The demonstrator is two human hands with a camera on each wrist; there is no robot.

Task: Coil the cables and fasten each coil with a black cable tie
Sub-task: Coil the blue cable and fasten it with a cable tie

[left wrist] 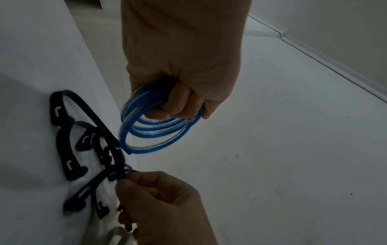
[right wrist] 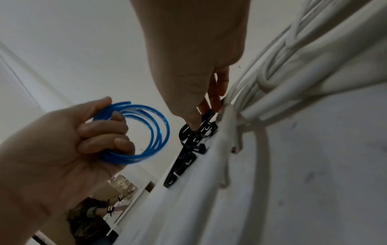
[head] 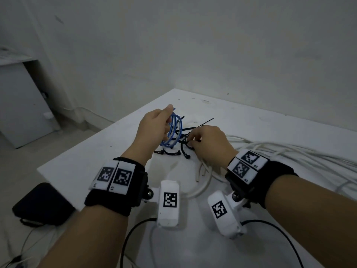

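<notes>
Our left hand [head: 154,124] grips the blue cable coil [head: 173,130] above the table [head: 251,120], while our right hand [head: 208,140] pinches a black cable tie [left wrist: 117,174] just beside it.

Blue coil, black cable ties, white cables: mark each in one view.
blue coil [left wrist: 156,132]: left wrist view, on the lower arc of the loops hanging below the fingers.
black cable ties [head: 174,149]: head view, on the pile's near edge.
white cables [right wrist: 297,54]: right wrist view, on the bundle's middle strands.
</notes>
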